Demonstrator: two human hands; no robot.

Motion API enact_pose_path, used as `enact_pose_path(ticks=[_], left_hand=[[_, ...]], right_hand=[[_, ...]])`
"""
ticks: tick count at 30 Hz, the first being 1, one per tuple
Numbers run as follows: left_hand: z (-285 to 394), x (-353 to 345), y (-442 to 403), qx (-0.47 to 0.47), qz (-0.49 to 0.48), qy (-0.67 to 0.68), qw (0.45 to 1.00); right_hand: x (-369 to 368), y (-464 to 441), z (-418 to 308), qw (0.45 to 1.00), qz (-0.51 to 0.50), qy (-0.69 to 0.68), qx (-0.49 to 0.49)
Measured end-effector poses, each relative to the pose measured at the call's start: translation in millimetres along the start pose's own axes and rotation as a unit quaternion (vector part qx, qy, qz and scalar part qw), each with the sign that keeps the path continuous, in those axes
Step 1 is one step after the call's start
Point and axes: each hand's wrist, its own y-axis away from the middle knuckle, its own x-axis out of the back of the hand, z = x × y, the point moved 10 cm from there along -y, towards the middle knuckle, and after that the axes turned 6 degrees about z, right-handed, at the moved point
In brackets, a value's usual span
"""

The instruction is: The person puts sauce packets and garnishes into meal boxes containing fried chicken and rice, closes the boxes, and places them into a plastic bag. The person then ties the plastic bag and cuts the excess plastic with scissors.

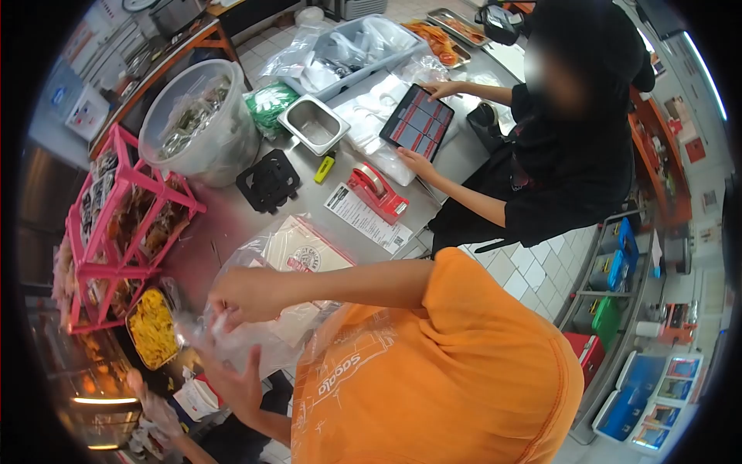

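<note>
My right hand [249, 297] is closed in a pinch on thin clear plastic [226, 329], which looks like a disposable glove. Just below it, my left hand [232, 380] has its thumb stretched out, with the clear plastic over its blurred fingertips. Under and beside my right forearm lies a clear bag [241, 254] around cream paper packages [294, 246] with a printed chicken logo. A clear apron marked "sagala" covers my orange shirt [464, 371]. The metal tray of yellow food [153, 329] stands left of my hands.
A pink rack [116, 209] of packed food stands left, near a large plastic tub [197, 124]. Red tape dispenser [377, 193], printed slip [367, 219], yellow highlighter [325, 167] and metal pan [314, 124] lie on the counter. One co-worker holds a tablet [417, 124]; another's gloved hand [158, 414] shows lower left.
</note>
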Motion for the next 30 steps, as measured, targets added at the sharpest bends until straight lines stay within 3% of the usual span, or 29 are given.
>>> enact_pose_path(ticks=[1, 2, 3, 5, 8, 11, 13, 15, 18, 21, 24, 27, 29, 30], left_hand=[[-6, -10, 4, -0.001, 0.023, -0.013, 1.0], [-13, -20, 3, 0.047, 0.05, 0.131, 0.989], [-8, -23, -1, 0.075, 0.047, 0.212, 0.973], [1, -31, -9, 0.132, 0.053, 0.37, 0.918], [-19, -22, -16, 0.128, 0.055, 0.275, 0.951], [-31, -22, -17, 0.079, 0.059, 0.287, 0.953], [-30, -22, -18, 0.096, 0.049, 0.272, 0.956], [-28, -26, -19, 0.113, 0.038, 0.255, 0.959], [-27, -26, -17, 0.113, 0.061, 0.255, 0.958], [-44, -27, -9, 0.139, 0.076, 0.266, 0.951], [-61, -19, -3, 0.154, 0.1, 0.259, 0.948], [-62, -10, -2, 0.121, 0.124, 0.189, 0.967], [-76, -1, 12, 0.206, 0.243, 0.273, 0.908], [-73, -2, 13, 0.207, 0.247, 0.273, 0.906]], right_hand=[[22, 8, -8, 0.994, 0.028, -0.094, -0.039], [35, 13, -5, 0.977, 0.059, -0.187, -0.08], [33, 14, 3, 0.977, 0.057, -0.188, -0.083], [57, 21, -5, 0.977, 0.205, -0.005, 0.065], [100, 37, 8, 0.972, 0.232, 0.002, -0.026], [118, 57, 25, 0.954, 0.293, -0.062, -0.013], [129, 63, 31, 0.949, 0.314, -0.011, -0.023], [125, 71, 68, 0.922, 0.285, -0.193, -0.177], [138, 74, 76, 0.908, 0.333, -0.226, -0.12], [146, 80, 87, 0.871, 0.339, -0.319, -0.156], [160, 85, 95, 0.861, 0.355, -0.33, -0.152], [166, 91, 105, 0.857, 0.343, -0.349, -0.161], [174, 98, 115, 0.836, 0.371, -0.356, -0.191], [177, 98, 122, 0.838, 0.368, -0.355, -0.19]])
